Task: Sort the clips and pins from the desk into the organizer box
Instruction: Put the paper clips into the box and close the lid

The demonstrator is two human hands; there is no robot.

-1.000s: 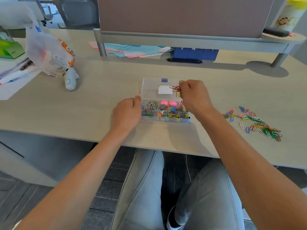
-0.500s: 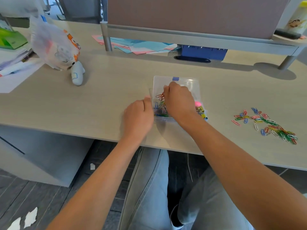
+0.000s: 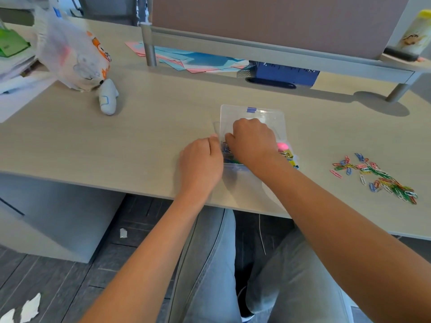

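On the desk, the clear organizer box sits open near the front edge. The right hand has crossed from the box's right side to its left compartments, curled downward, its contents hidden, probably dropping clips. The left hand steadies the left wall. Loose paper clips await sorting, well apart.

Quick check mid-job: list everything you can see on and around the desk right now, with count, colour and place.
organizer box: one, clear, desk centre
loose paper clips: many, mixed colours, desk right
plastic bag: one, white, far left
paper sheets: several, pink and blue, under the shelf
blue box: one, under the shelf
bottle: one, yellow cap, shelf right
left hand: at the box's left edge
right hand: over the box; contents hidden
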